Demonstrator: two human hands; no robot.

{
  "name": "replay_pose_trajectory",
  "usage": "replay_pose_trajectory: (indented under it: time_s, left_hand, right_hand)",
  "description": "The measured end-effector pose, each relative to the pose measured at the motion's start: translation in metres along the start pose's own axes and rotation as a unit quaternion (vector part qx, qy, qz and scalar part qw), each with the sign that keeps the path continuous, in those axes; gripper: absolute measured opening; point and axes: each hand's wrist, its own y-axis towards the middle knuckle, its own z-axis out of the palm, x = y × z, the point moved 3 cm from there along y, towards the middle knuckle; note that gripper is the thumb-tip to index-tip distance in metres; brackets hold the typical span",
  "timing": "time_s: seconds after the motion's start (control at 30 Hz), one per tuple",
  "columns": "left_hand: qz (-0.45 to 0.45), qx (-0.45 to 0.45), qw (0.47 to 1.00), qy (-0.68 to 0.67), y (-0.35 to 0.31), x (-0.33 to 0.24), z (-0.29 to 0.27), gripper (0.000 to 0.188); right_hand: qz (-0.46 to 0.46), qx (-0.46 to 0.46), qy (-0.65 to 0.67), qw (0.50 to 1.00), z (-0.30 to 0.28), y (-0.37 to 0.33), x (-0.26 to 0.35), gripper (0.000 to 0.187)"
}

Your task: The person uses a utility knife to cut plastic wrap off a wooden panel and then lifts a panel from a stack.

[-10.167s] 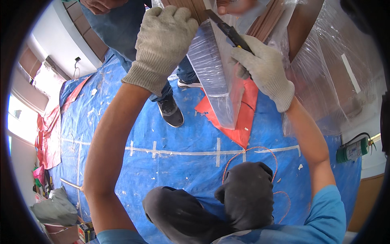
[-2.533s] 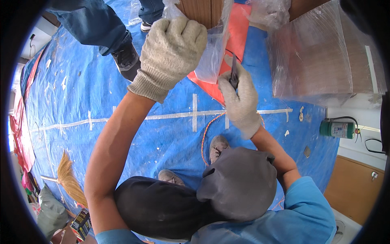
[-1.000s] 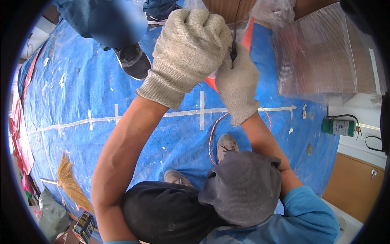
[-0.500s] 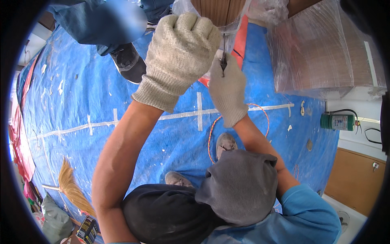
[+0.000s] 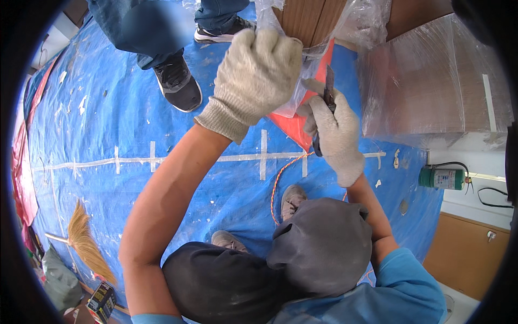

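My left hand, in a knitted off-white glove, is closed in a fist on clear plastic wrap, which spreads around it. The wrap covers a brown wood-grain panel at the top. Lower and to the right, my gloved right hand grips a utility knife with its blade pointing up. The knife is apart from the wrap, and my palm partly hides its handle. Below both hands lies a red-orange sheet.
A blue tarp with tape strips covers the floor. Another person's shoe stands at upper left. Wrapped furniture and a green fire extinguisher are right. An orange cord runs near my feet; a broom lies left.
My right hand has moved right and down with the knife, away from my left fist. My left hand has shifted slightly right, still closed. The other person's feet show more fully.
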Motion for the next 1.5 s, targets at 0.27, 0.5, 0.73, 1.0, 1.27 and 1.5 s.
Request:
replay_pose_trajectory:
  time_s: [0.27,0.5,0.73,1.0,1.27,1.5]
  left_hand:
    - [0.019,0.076,0.997,0.011,0.025,0.008,-0.018,0.011]
    - [0.039,0.087,0.995,-0.017,0.022,0.011,-0.02,0.016]
    - [0.08,0.065,0.995,-0.011,0.016,0.015,-0.021,0.023]
    - [0.071,0.067,0.994,-0.055,0.004,0.017,-0.007,0.03]
    - [0.074,0.082,0.992,-0.069,0.001,0.025,-0.01,0.033]
    - [0.091,0.104,0.99,-0.031,0.004,0.024,-0.013,0.034]
  right_hand:
    - [-0.08,0.08,-0.224,0.968,-0.026,0.028,0.05,0.026]
    - [-0.18,0.176,-0.332,0.909,-0.032,0.04,0.002,0.029]
    - [0.05,0.138,-0.159,0.976,-0.045,-0.006,-0.013,0.033]
    - [-0.142,0.021,-0.227,0.963,-0.021,0.022,0.01,0.024]
    - [-0.053,0.069,-0.24,0.967,-0.023,0.02,-0.017,0.027]
    - [-0.068,0.049,-0.152,0.985,-0.028,0.017,-0.005,0.027]
